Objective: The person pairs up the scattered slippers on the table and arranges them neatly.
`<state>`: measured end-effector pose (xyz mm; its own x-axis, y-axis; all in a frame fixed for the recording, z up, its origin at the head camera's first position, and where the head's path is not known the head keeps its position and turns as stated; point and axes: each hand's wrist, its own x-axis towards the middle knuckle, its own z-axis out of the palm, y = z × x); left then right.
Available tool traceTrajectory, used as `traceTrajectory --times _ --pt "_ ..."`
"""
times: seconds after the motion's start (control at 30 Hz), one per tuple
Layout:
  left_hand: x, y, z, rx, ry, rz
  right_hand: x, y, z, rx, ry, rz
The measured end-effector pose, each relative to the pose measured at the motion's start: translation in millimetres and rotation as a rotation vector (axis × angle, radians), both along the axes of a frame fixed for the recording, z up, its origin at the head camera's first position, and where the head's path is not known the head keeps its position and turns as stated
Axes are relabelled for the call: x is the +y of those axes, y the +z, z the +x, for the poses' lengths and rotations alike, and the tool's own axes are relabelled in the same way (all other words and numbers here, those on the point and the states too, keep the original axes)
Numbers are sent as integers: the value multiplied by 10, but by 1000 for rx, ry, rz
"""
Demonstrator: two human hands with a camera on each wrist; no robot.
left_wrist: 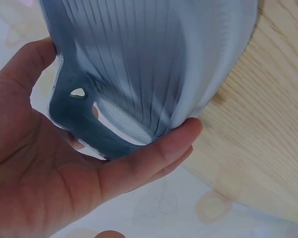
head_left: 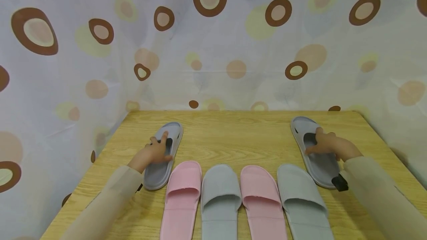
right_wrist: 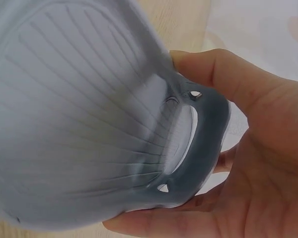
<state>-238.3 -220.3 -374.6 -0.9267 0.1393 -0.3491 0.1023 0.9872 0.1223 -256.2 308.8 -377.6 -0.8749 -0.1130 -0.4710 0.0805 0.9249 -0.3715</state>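
Observation:
My left hand [head_left: 156, 153] grips a grey slipper [head_left: 156, 176] at the left of the table. In the left wrist view the thumb and fingers of that hand [left_wrist: 64, 168] wrap the upper of the slipper [left_wrist: 134, 54] from both sides. At the right, another grey slipper [head_left: 321, 166] is held by my right hand [head_left: 328, 145]. The right wrist view has this hand [right_wrist: 263, 148] around the dark-edged strap, thumb on one side of the slipper [right_wrist: 74, 114] and fingers on the other. Both grey slippers have their toes pointing away from me.
Between the hands, at the near edge, stand a pink slipper [head_left: 182, 206], a pale grey-green slipper [head_left: 220, 184], a second pink slipper [head_left: 258, 180] and a second pale grey-green slipper [head_left: 297, 182]. They lie side by side on the wooden table [head_left: 230, 136]. A patterned curtain [head_left: 213, 40] borders the back and sides.

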Motion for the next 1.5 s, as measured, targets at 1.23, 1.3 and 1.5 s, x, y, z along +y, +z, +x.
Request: traceTrajectory --times 1.23,1.3,1.5 --pt "6 -133 -259 -37 51 -1 -103 -38 -386 -44 -21 -8" --pt "11 -131 -266 -31 48 -4 -108 -24 -392 -51 -19 -13" --pt "36 -81 -287 -16 27 -12 -145 17 -440 -11 -4 20"
